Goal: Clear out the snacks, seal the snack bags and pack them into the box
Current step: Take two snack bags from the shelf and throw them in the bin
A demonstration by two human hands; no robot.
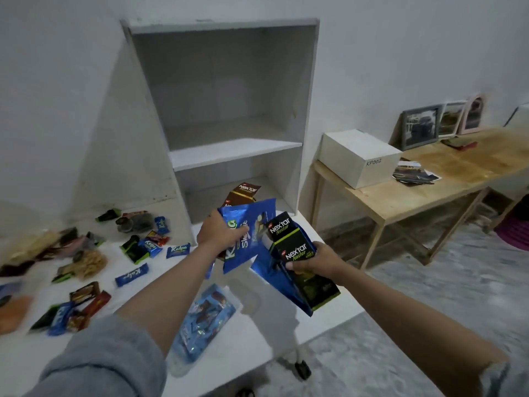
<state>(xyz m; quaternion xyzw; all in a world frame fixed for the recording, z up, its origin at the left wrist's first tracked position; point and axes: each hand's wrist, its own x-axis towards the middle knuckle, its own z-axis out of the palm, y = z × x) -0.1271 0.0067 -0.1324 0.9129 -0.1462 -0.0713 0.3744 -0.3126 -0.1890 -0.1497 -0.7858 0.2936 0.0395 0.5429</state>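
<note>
My left hand grips a blue snack bag, with a brown Nextar pack behind it. In my right hand I hold black-and-green Nextar Nastar packs together with another blue bag. Both hands hover over the right end of the white table, in front of the open white shelf unit. A clear bag of blue-wrapped snacks lies on the table below my arms. A white box stands on the wooden table to the right.
Several loose snacks, among them blue Kalpa bars and red-brown wrappers, are scattered over the left half of the white table. Framed pictures lean on the wall and loose photos lie on the wooden table. Grey floor lies to the right.
</note>
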